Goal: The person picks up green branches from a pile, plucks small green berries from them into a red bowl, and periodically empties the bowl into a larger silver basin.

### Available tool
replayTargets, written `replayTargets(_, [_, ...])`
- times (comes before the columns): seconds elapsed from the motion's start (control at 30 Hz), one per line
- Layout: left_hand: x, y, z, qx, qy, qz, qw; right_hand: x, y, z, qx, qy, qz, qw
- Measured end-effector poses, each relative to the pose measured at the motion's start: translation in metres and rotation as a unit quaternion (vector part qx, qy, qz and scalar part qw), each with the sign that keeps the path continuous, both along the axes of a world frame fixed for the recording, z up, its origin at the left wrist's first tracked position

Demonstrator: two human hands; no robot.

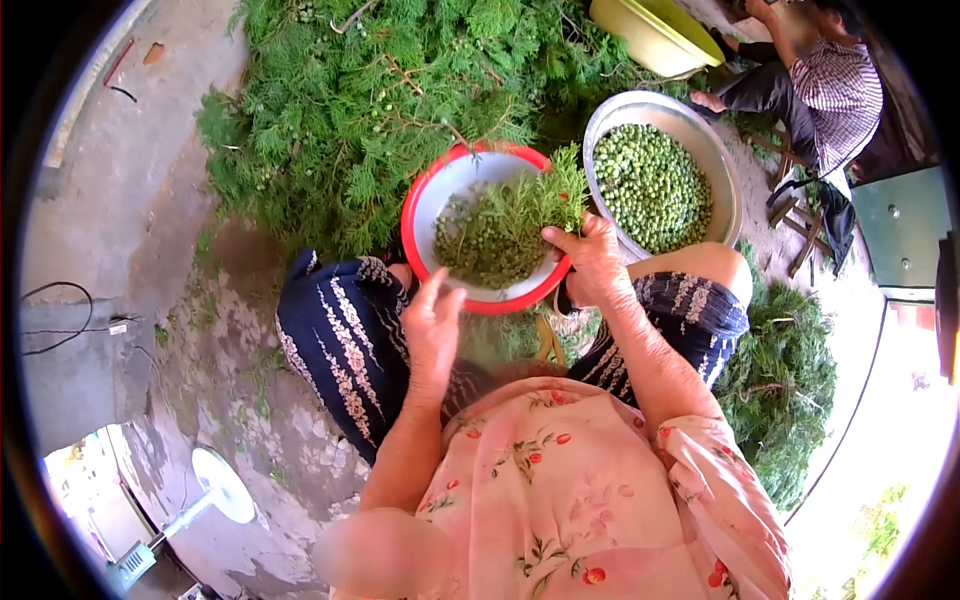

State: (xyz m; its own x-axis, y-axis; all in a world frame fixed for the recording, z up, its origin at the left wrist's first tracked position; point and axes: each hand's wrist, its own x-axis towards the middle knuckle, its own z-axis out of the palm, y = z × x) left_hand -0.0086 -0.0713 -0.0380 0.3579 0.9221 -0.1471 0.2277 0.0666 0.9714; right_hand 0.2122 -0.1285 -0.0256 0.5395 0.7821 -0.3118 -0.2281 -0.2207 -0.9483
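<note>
My right hand [597,262] is closed on a leafy green sprig [556,196], held over the right side of a red-rimmed white basin [411,225]. The thumb presses on the sprig's lower end. In the basin lie small green berries [478,240] mixed with bits of greenery. At the basin's near left edge my left hand [434,332] has its fingers apart, with nothing visible between them; the fingertips are slightly blurred. The basin sits between my knees.
Behind the basin is a big heap of cut branches [370,110]. A metal bowl [733,190] full of green berries stands at the right, below a yellow tub [640,35]. Another person [835,90] sits at upper right. A white fan [222,487] is at lower left.
</note>
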Motion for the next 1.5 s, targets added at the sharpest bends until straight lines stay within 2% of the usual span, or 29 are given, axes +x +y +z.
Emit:
replayTargets(0.03, [-0.001,0.004,0.010,-0.028,-0.011,0.016,0.999,0.003,0.000,-0.002,0.002,-0.065,0.025,0.998])
replayTargets(0.07, [-0.001,0.007,0.015,-0.025,-0.071,0.043,0.996,0.000,-0.002,0.010,-0.084,-0.064,0.064,0.992])
replayTargets(0.17, [-0.003,0.022,0.047,-0.036,-0.133,0.102,0.985,-0.015,-0.012,0.009,-0.028,-0.278,0.183,0.943])
replayTargets(0.2, [-0.006,0.028,0.053,-0.042,-0.164,0.127,0.977,-0.025,-0.016,-0.005,-0.021,-0.123,0.191,0.974])
replayTargets(0.23, [-0.009,0.033,0.060,-0.036,-0.195,0.146,0.969,-0.030,-0.015,-0.019,-0.014,-0.210,0.271,0.939])
replayTargets(0.27, [-0.012,0.038,0.066,-0.027,-0.208,0.162,0.964,-0.033,-0.022,-0.028,-0.077,-0.233,0.363,0.899])
replayTargets(0.3, [-0.014,0.044,0.071,-0.018,-0.222,0.178,0.958,-0.042,-0.028,-0.055,-0.003,-0.299,0.379,0.876])
replayTargets(0.33, [-0.020,0.048,0.076,-0.003,-0.235,0.184,0.954,-0.050,-0.030,-0.061,-0.028,-0.346,0.383,0.856])
replayTargets(0.37, [-0.022,0.050,0.085,-0.002,-0.249,0.200,0.948,-0.054,-0.030,-0.067,-0.129,-0.364,0.415,0.824])
replayTargets(0.43, [-0.028,0.056,0.093,-0.015,-0.284,0.230,0.931,-0.055,-0.024,-0.067,-0.138,-0.332,0.370,0.857])
replayTargets(0.47, [-0.030,0.057,0.101,-0.021,-0.281,0.249,0.927,-0.052,-0.017,-0.063,-0.135,-0.347,0.388,0.843])
replayTargets(0.57, [-0.029,0.065,0.109,-0.037,-0.308,0.236,0.921,-0.048,-0.003,-0.046,-0.116,-0.360,0.372,0.848])
replayTargets(0.63, [-0.018,0.069,0.111,-0.056,-0.300,0.200,0.931,-0.047,0.006,-0.053,-0.095,-0.389,0.356,0.844])
replayTargets(0.7, [-0.002,0.076,0.111,-0.089,-0.280,0.156,0.943,-0.047,0.019,-0.052,-0.087,-0.371,0.346,0.857])
replayTargets(0.77, [0.022,0.084,0.122,-0.114,-0.205,0.063,0.970,-0.047,0.033,-0.060,-0.077,-0.367,0.337,0.864])
replayTargets(0.83, [0.047,0.099,0.113,-0.135,-0.173,-0.064,0.973,-0.043,0.052,-0.054,-0.103,-0.365,0.367,0.849])
replayTargets(0.9, [0.069,0.117,0.112,-0.080,-0.093,-0.229,0.966,-0.031,0.072,-0.063,-0.117,-0.327,0.392,0.852])
replayTargets(0.97, [0.094,0.128,0.097,0.081,0.043,-0.289,0.953,-0.029,0.097,-0.069,0.001,-0.410,0.273,0.870])
replayTargets(1.0, [0.105,0.133,0.093,0.223,0.113,-0.311,0.917,-0.025,0.103,-0.066,0.034,-0.473,0.230,0.850])
replayTargets(1.07, [0.121,0.139,0.099,0.227,0.189,-0.375,0.879,-0.011,0.119,-0.060,0.038,-0.389,0.171,0.904])
replayTargets(1.1, [0.126,0.143,0.096,0.224,0.211,-0.408,0.859,-0.003,0.129,-0.069,0.013,-0.372,0.166,0.913])
replayTargets(1.13, [0.128,0.145,0.090,0.260,0.200,-0.417,0.848,0.005,0.140,-0.081,-0.011,-0.355,0.161,0.921])
replayTargets(1.17, [0.131,0.144,0.063,0.270,0.153,-0.396,0.864,0.015,0.152,-0.093,-0.036,-0.338,0.154,0.928])
replayTargets(1.2, [0.133,0.143,0.057,0.256,0.166,-0.380,0.873,0.026,0.164,-0.103,-0.061,-0.324,0.146,0.933])
replayTargets(1.3, [0.136,0.142,0.059,0.237,0.106,-0.414,0.872,0.039,0.206,-0.111,-0.096,-0.276,0.094,0.952])
replayTargets(1.37, [0.141,0.143,0.064,0.246,0.032,-0.356,0.901,0.052,0.237,-0.148,-0.133,-0.250,0.102,0.953])
replayTargets(1.4, [0.144,0.144,0.066,0.234,0.040,-0.330,0.914,0.054,0.249,-0.159,-0.158,-0.284,0.097,0.941])
replayTargets(1.5, [0.146,0.153,0.075,0.228,0.028,-0.266,0.936,0.049,0.274,-0.174,-0.109,-0.365,0.056,0.923])
